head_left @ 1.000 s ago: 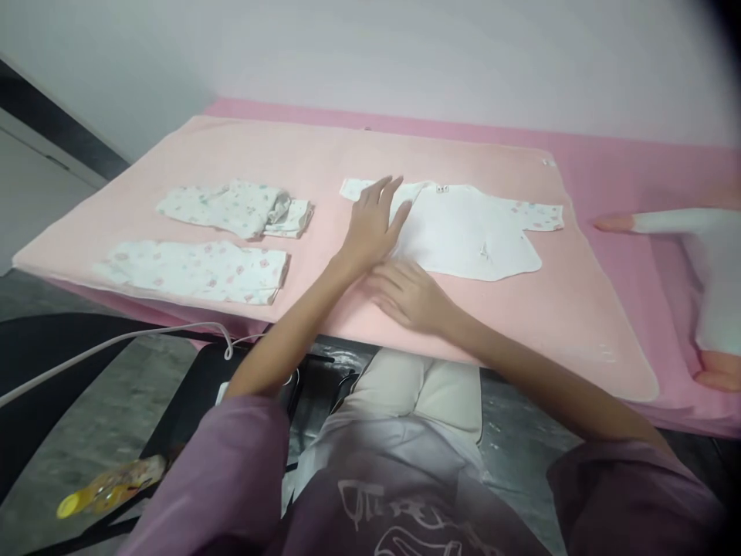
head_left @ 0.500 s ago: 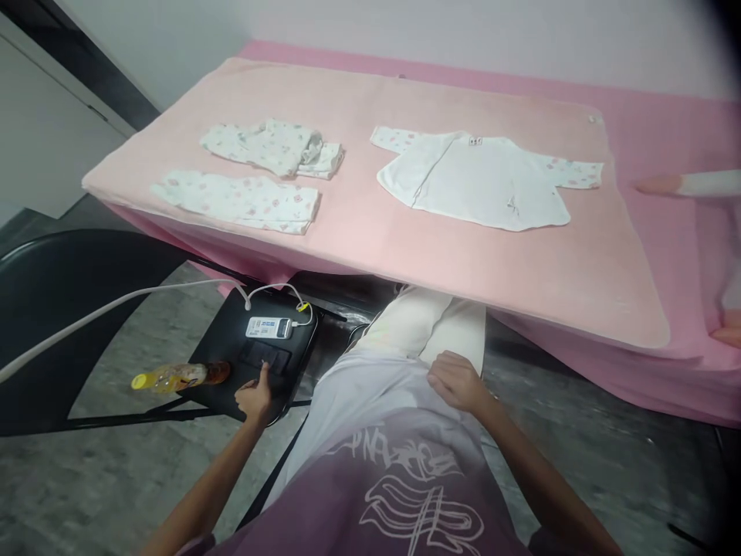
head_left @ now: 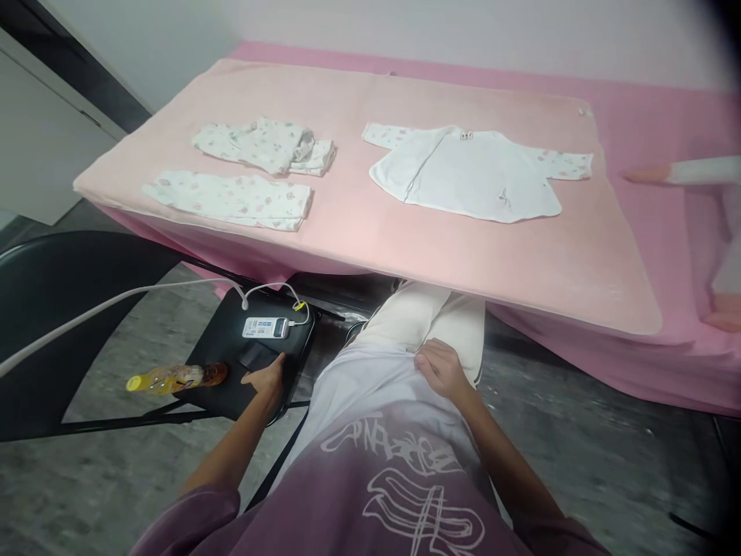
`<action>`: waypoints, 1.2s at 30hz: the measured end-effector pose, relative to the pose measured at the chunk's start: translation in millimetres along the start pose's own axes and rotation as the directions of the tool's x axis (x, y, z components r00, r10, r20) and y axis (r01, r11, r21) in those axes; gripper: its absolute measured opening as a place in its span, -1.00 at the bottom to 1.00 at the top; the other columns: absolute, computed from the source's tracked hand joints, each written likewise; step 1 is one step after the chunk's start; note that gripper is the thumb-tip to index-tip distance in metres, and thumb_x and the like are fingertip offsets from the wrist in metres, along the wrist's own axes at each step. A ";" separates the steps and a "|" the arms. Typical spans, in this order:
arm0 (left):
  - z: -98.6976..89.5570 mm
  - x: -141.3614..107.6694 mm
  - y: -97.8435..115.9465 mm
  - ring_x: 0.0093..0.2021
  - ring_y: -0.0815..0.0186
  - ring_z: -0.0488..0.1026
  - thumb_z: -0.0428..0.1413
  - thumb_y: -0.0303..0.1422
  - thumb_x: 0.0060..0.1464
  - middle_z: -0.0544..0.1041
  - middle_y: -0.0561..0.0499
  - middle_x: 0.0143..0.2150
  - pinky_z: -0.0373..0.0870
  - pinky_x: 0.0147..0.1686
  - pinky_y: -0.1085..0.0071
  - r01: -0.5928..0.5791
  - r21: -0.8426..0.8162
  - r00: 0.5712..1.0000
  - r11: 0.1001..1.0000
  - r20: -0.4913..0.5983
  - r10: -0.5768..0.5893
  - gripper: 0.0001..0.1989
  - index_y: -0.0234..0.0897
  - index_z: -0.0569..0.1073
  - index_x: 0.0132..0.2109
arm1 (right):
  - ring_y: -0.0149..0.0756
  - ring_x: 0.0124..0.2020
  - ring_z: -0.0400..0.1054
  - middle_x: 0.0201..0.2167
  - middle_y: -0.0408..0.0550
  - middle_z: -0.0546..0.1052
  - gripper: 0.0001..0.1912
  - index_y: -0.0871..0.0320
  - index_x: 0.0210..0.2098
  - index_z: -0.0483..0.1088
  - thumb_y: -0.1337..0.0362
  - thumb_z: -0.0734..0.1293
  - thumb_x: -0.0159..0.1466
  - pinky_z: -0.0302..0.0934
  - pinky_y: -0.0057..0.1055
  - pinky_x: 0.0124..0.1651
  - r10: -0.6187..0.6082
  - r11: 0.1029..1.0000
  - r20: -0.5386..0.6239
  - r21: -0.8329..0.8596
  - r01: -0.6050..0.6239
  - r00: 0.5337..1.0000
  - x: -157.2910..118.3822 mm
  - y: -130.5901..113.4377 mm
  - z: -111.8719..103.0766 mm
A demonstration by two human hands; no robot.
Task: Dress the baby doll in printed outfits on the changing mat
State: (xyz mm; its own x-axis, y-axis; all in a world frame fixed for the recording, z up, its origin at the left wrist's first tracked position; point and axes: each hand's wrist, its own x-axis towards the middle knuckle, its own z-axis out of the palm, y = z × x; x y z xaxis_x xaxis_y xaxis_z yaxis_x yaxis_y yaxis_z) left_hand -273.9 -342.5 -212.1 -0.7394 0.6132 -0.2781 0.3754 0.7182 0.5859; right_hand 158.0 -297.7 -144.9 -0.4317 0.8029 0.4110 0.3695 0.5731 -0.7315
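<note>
My left hand (head_left: 266, 376) is at a dark phone (head_left: 258, 357) on the black chair seat, its fingers around the near end. My right hand (head_left: 443, 365) is curled at the hem of my shirt (head_left: 382, 386), over my lap. On the pink table cover (head_left: 347, 224) a white baby top (head_left: 468, 174) lies spread out with its sleeves to the sides. Left of it rest folded patterned trousers (head_left: 231, 201) and, behind them, another folded patterned garment (head_left: 255, 147).
A white power bank (head_left: 265, 328) with a cable and a yellow-capped bottle (head_left: 174, 378) are on the chair (head_left: 208, 328) at my left. Another person's hand (head_left: 648, 174) rests at the table's right side.
My left hand has moved forward and right, from pointing over the phone to its near end. My right hand has shifted slightly left on the shirt. The view has shifted a little.
</note>
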 end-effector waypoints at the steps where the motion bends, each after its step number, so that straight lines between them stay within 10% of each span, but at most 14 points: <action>1: -0.4 -6.7 -7.2 0.05 -0.44 0.65 0.24 0.00 -0.08 0.57 -0.15 -0.20 0.51 0.00 -0.46 0.079 0.012 0.995 0.997 -0.061 -0.079 -0.19 -0.27 0.32 0.28 | -0.18 -0.45 0.31 -0.53 -0.06 0.45 -0.47 0.05 -0.46 0.36 0.20 0.12 0.66 0.22 -0.17 -0.28 0.018 1.000 -0.003 0.016 -0.018 1.000 -0.8 0.6 2.0; 5: 3.8 -41.5 -17.7 0.29 -0.42 0.57 0.42 -0.04 -0.17 0.57 -0.31 0.17 0.45 0.29 -0.37 0.194 0.000 0.968 0.981 -0.161 -0.192 0.05 -0.21 0.17 0.40 | -0.18 -0.42 0.36 -0.54 -0.08 0.45 -0.44 0.04 -0.45 0.37 0.12 0.09 0.68 0.30 -0.16 -0.21 0.119 0.988 0.050 0.089 -0.123 0.992 5.6 -1.4 10.3; 9: 20.8 -68.0 17.5 0.28 -0.22 0.61 0.49 -0.11 -0.15 0.53 -0.25 0.32 0.53 0.31 -0.18 -0.100 -0.115 0.995 0.988 -0.023 0.097 0.06 -0.11 0.14 0.39 | -0.16 -0.21 0.51 -0.32 -0.04 0.60 -0.54 0.05 -0.28 0.46 0.04 0.15 0.68 0.40 -0.15 0.03 0.264 0.948 0.160 0.138 -0.286 0.951 31.8 -2.8 23.8; 12: 38.9 -79.6 61.6 0.29 -0.12 0.61 0.50 -0.14 -0.12 0.53 -0.26 0.32 0.56 0.31 -0.10 -0.307 -0.220 0.945 0.926 0.048 0.324 0.02 -0.14 0.15 0.38 | -0.15 0.01 0.55 0.05 0.05 0.65 -0.72 0.03 0.12 0.47 0.02 0.25 0.64 0.44 -0.13 0.20 0.357 0.892 0.127 0.248 -0.378 0.926 59.3 6.5 39.9; 16: 63.9 -95.6 109.1 0.33 -0.05 0.59 0.49 -0.14 -0.04 0.51 -0.26 0.34 0.55 0.35 -0.01 -0.447 -0.315 0.855 0.837 0.126 0.504 0.00 -0.13 0.14 0.42 | -0.14 0.11 0.55 0.31 0.16 0.54 -0.41 0.00 0.48 0.20 0.00 0.32 0.56 0.49 -0.13 0.21 0.448 0.774 0.127 0.441 -0.455 0.885 92.9 31.5 60.1; 25: 107.0 -121.2 137.3 0.32 -0.05 0.57 0.48 -0.16 -0.01 0.47 -0.27 0.37 0.55 0.32 0.00 -0.452 -0.366 0.803 0.814 0.231 0.550 -0.02 -0.13 0.14 0.42 | -0.13 0.16 0.57 0.06 0.00 0.67 -0.45 0.02 0.47 0.25 0.06 0.31 0.56 0.39 -0.11 0.38 0.456 0.585 0.165 0.685 -0.434 0.875 105.8 64.3 65.2; 36: 114.4 -117.3 132.0 0.26 -0.09 0.60 0.50 -0.15 -0.04 0.49 -0.30 0.33 0.57 0.24 -0.03 -0.470 -0.404 0.789 0.785 0.207 0.579 0.02 -0.20 0.16 0.43 | -0.09 0.03 0.55 -0.05 -0.05 0.64 -0.39 -0.15 0.53 0.29 -0.03 0.36 0.54 0.51 -0.13 0.18 0.458 0.615 0.090 0.687 -0.388 0.885 97.8 74.4 76.0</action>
State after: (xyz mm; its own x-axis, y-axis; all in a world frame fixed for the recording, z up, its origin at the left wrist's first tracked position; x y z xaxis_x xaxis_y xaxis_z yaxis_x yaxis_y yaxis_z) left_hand -73.6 -282.1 -189.2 -0.2504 0.9674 -0.0374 0.4163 0.1425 0.8980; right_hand 80.7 -189.0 -200.5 -0.2871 0.9577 -0.0204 -0.1704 -0.0720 -0.9827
